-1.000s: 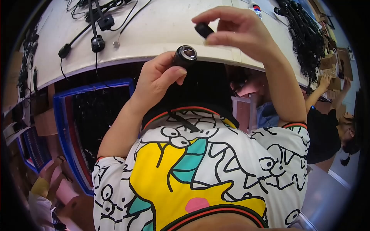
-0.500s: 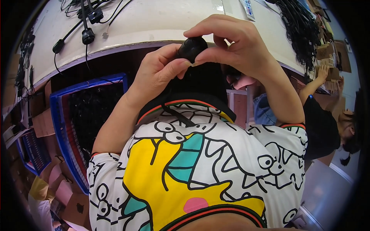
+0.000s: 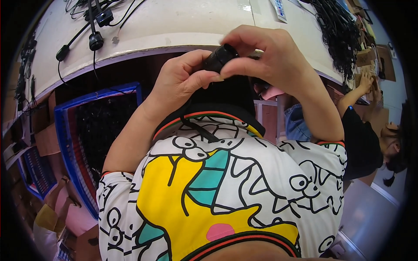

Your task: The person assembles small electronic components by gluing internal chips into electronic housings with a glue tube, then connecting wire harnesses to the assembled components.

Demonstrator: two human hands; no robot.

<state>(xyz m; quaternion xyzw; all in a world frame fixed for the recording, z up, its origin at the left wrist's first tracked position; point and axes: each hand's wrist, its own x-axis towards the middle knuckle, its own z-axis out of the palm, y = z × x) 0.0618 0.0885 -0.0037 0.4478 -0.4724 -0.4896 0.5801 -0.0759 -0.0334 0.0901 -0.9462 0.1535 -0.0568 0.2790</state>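
Just past the table's near edge, I hold up a short black cylindrical part (image 3: 216, 59) with a ribbed or stepped collar at its right end. My left hand (image 3: 180, 77) pinches its left side between thumb and fingers. Curled around the right end is my right hand (image 3: 267, 54), with the thumb against the lower side and the index finger over the top. What lies inside the part's end cannot be made out. On the table to the left rest black cables with a round, ridged connector (image 3: 96, 41), a smaller connector (image 3: 62, 53) and a small black box (image 3: 104, 18).
A white table (image 3: 174, 26) spans the far side. A thick bundle of black cables (image 3: 337, 39) hangs over its right edge, near a white-and-blue tube (image 3: 278, 11). Below left stands a blue-rimmed bin (image 3: 69, 148) of dark pieces. A co-worker in black (image 3: 363, 143) is at the right.
The black part has tilted, and its collared right end now shows. My right-hand fingers have shifted around that end. The whole view has moved slightly.
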